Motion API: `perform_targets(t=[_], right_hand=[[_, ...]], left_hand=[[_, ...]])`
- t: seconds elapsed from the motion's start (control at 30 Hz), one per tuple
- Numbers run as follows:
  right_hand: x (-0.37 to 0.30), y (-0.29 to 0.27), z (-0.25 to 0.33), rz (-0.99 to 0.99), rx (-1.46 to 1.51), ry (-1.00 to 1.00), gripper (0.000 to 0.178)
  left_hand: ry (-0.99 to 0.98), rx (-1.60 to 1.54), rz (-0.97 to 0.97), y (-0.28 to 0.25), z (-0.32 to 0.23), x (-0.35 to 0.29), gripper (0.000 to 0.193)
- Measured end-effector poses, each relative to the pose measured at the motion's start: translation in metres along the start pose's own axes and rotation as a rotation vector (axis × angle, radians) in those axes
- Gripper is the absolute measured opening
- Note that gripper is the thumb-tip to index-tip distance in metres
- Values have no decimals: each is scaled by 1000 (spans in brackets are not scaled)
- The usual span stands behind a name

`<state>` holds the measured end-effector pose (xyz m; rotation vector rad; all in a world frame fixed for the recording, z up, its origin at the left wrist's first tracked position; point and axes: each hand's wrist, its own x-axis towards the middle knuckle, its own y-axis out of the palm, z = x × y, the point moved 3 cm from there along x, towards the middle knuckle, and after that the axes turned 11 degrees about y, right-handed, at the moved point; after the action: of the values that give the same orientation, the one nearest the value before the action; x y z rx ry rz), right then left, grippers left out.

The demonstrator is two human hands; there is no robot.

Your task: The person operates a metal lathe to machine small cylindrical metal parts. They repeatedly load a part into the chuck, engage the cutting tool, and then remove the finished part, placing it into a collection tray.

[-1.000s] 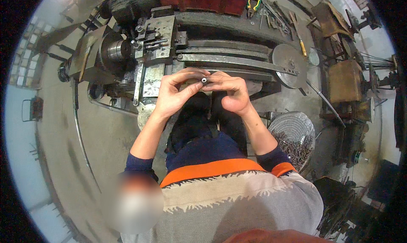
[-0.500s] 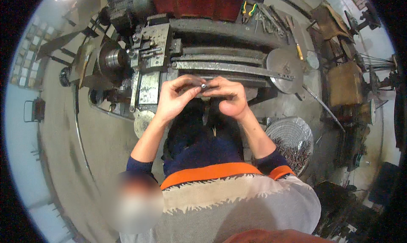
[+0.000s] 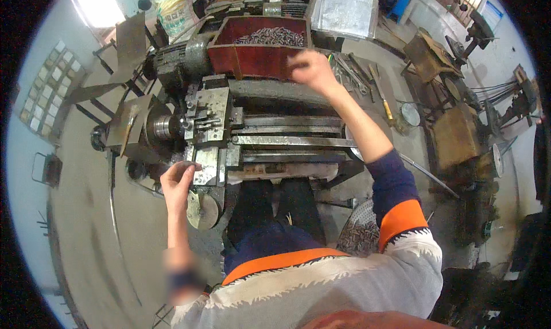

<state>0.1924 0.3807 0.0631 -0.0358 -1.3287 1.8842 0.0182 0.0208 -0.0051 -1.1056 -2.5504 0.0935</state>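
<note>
My left hand (image 3: 177, 178) is closed beside the metal slide (image 3: 205, 163) at the lathe's near left side. Its thumb and fingers come together at a dark spot, and I cannot make out what they grip. Stretched far forward, my right hand (image 3: 313, 70) is over the right front corner of a dark red box (image 3: 247, 64). Motion smears its fingertips, so whether they hold anything does not show. Inside the box lies a heap of small metal cylinders (image 3: 272, 37). The lathe's chuck (image 3: 162, 127) and tool post (image 3: 208, 113) stand left of the middle.
Wrenches (image 3: 354, 75) and a yellow-handled tool (image 3: 388, 109) lie right of the box. A perforated basket (image 3: 354, 228) of small metal pieces is beside my right leg. The long lathe bed (image 3: 293, 140) crosses ahead of me; a round handwheel (image 3: 204, 210) sits below the slide.
My hands, together over the lathe's front around a small metal cylinder, have parted. The left moved left to the slide, the right forward to the box. The view has tilted up, showing the box's contents.
</note>
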Motion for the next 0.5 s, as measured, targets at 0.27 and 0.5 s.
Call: perform_targets(t=[0.27,0.5], right_hand=[[-52,50,14,-75,281,-117,52],[-172,37,-13,-28,437,117,41]], left_hand=[[116,249,-141,-51,32,0,12],[17,273,-288,-139,160,-9,19]])
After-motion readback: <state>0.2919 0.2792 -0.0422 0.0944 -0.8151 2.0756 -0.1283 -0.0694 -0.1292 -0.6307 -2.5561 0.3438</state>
